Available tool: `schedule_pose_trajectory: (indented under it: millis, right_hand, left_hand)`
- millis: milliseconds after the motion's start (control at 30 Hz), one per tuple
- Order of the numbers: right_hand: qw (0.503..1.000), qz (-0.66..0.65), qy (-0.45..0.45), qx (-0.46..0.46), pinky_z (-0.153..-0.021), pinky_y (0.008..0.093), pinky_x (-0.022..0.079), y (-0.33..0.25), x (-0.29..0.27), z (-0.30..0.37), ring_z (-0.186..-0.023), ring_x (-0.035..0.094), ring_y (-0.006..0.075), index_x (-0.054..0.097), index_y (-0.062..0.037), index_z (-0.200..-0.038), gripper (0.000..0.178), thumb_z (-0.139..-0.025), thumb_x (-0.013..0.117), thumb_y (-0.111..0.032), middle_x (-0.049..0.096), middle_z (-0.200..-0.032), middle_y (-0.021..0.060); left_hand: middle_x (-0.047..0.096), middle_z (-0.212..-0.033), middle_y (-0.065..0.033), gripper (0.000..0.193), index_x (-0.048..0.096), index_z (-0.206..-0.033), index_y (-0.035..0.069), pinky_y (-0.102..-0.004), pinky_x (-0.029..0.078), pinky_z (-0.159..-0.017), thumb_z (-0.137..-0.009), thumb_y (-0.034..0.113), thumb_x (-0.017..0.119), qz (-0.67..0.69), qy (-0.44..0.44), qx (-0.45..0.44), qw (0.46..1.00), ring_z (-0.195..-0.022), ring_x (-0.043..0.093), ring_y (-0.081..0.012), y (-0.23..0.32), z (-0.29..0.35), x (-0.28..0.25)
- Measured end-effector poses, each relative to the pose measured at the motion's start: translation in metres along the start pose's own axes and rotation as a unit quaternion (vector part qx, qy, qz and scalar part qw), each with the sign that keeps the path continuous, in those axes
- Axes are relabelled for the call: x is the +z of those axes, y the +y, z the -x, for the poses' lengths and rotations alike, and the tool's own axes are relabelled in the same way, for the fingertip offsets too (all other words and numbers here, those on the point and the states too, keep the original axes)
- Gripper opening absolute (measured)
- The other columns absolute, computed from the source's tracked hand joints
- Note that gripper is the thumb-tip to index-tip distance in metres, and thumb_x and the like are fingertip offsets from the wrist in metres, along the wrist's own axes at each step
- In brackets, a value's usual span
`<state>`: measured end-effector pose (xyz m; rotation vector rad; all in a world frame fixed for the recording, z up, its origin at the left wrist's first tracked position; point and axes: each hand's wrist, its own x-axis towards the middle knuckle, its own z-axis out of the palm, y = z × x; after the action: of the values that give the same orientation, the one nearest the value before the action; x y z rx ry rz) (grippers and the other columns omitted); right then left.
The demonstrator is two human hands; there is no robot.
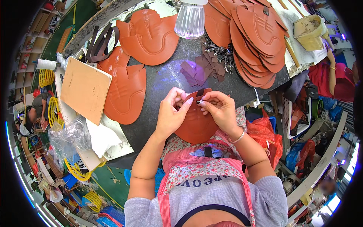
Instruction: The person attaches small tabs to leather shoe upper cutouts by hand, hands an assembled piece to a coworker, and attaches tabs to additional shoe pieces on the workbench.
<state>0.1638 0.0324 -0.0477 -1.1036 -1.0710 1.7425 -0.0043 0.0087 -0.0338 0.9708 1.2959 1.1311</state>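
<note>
Over my lap, at the table's near edge, I hold a reddish-brown leather shoe-upper piece (196,128) with pressed lines. My left hand (171,112) pinches its upper left edge between thumb and fingers. My right hand (220,109) is closed at the upper right of the piece, its fingertips on a short dark strap (200,92) that lies at the top. A small black bit shows by my right fingertips, too small to name. Just beyond my hands lies a scatter of dark brown strap pieces (200,70).
A tall stack of leather pieces (261,45) stands at the right; more pieces (149,38) lie left. Small black metal-tipped parts (224,56) are heaped beside the stack. A lamp (190,20) hangs over the far side. A tan board (86,90) and dark strips (99,43) lie left.
</note>
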Motion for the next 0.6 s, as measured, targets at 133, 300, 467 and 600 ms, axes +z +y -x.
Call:
schedule_pose_trajectory:
  millis: [133,300,467,600]
  right_hand:
    - [0.999,-0.005,0.017,0.044,-0.058,0.0207,0.051,-0.004,0.002,0.003,-0.069,0.062,0.0108,0.058,0.0028,-0.095,0.012,-0.084,0.062,0.002,0.064,-0.082,0.0078]
    - [0.988,0.148,0.035,-0.026,-0.058,0.0234,0.05,-0.007,-0.004,0.007,-0.068,0.061,0.0112,0.065,0.0008,-0.084,0.009,-0.076,0.069,0.0,0.065,-0.078,0.006]
    - [0.919,0.342,0.014,-0.197,-0.071,0.0265,0.048,-0.031,-0.012,0.002,-0.088,0.059,0.0168,0.061,-0.0009,-0.084,0.024,-0.066,0.077,-0.001,0.06,-0.093,0.0079]
    - [0.998,-0.021,-0.049,0.044,-0.076,0.0241,0.048,-0.038,-0.004,0.006,-0.087,0.057,0.0117,0.048,0.0004,-0.102,0.041,-0.071,0.074,0.004,0.058,-0.093,0.0063]
  left_hand:
    - [0.058,-0.077,0.002,0.018,0.047,-0.084,0.006,-0.0175,0.035,-0.056,-0.083,0.004,0.065,0.019,0.002,0.005,1.0,-0.063,0.041,-0.0006,-0.003,0.001,0.002]
    - [0.06,-0.078,0.0007,0.027,0.05,-0.076,0.005,-0.0194,0.038,-0.054,-0.072,0.008,0.077,-0.021,-0.01,0.046,0.999,-0.063,0.044,-0.0027,-0.006,0.002,0.003]
    - [0.056,-0.086,-0.0029,0.027,0.048,-0.082,0.005,-0.0226,0.044,-0.074,-0.074,-0.002,0.073,-0.08,-0.06,0.034,0.994,-0.082,0.052,-0.0075,0.012,0.006,0.001]
    - [0.054,-0.089,-0.0025,0.026,0.049,-0.084,0.005,-0.0233,0.043,-0.077,-0.075,-0.002,0.072,0.02,-0.09,0.031,0.995,-0.084,0.051,-0.0087,0.012,0.009,0.0]
